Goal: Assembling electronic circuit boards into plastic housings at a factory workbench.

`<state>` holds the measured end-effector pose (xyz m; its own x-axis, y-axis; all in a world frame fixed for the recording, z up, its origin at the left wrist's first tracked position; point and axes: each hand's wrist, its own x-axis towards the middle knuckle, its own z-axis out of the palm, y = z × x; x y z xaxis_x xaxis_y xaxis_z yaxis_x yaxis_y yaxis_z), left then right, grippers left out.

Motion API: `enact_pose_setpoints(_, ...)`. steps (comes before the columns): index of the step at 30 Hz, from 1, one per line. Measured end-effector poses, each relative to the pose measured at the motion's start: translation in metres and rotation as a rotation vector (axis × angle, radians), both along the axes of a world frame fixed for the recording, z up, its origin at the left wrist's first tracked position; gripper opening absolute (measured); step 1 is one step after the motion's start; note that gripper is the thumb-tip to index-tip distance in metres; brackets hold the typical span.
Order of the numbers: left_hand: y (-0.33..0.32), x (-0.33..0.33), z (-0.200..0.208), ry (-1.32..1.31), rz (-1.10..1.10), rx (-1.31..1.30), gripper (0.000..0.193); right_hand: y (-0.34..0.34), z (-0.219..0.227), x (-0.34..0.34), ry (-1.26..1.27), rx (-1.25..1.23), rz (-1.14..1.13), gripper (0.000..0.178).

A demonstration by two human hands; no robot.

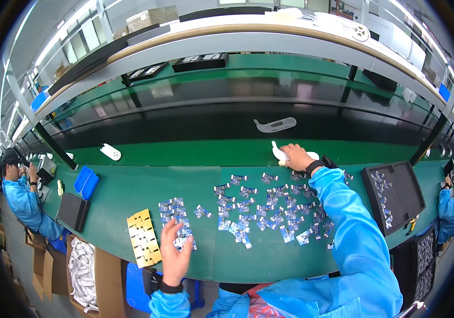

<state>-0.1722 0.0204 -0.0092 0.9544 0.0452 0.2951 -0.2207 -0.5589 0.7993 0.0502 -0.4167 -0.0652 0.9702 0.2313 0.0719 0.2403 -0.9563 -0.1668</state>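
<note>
My right hand [298,158] reaches to the far edge of the green table, its fingers curled over a white whale-shaped plastic shell [277,152]. Part of the shell is covered by the hand. Near the front edge, my left hand [174,253] is raised with thumb and fingers apart and nothing in it. Behind its fingers lies a block of small blue circuit boards [172,205] set close together in rows. Many loose blue circuit boards [261,210] are scattered across the table between my hands. A yellow-gold slotted plate [143,238] lies left of my left hand.
A black foam tray [410,193] with some boards stands at right. A grey whale-shaped piece [277,125] rests on the dark belt [195,119]; a white shell [111,152] lies far left. Leftward are a blue bin [86,183], a black box [73,212] and a carton [109,281]. People work at both sides.
</note>
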Motion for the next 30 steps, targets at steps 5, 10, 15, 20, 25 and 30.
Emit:
enact_pose_setpoints(5,-0.053,-0.038,0.009,0.075,-0.133,-0.239,0.033,-0.024,0.022,0.001,-0.186,0.095,0.107,0.041)
enact_pose_setpoints(10,-0.107,-0.049,0.000,0.202,-0.354,-0.627,0.041,-0.017,0.107,-0.059,-0.007,0.631,0.176,0.031)
enact_pose_setpoints(15,-0.156,-0.045,-0.008,0.337,-0.630,-0.954,0.065,0.050,0.122,-0.178,0.589,1.406,0.263,0.042)
enact_pose_setpoints(20,-0.176,-0.056,-0.013,0.745,-0.820,-1.197,0.055,0.077,0.109,-0.244,0.682,0.985,0.319,0.040)
enact_pose_setpoints(25,-0.150,-0.076,-0.038,0.813,-0.553,-1.209,0.056,0.057,0.097,-0.186,0.314,0.428,0.310,0.030)
enact_pose_setpoints(30,-0.140,-0.074,-0.043,0.767,-0.493,-1.294,0.049,0.057,0.039,-0.102,-0.181,0.213,0.197,0.020)
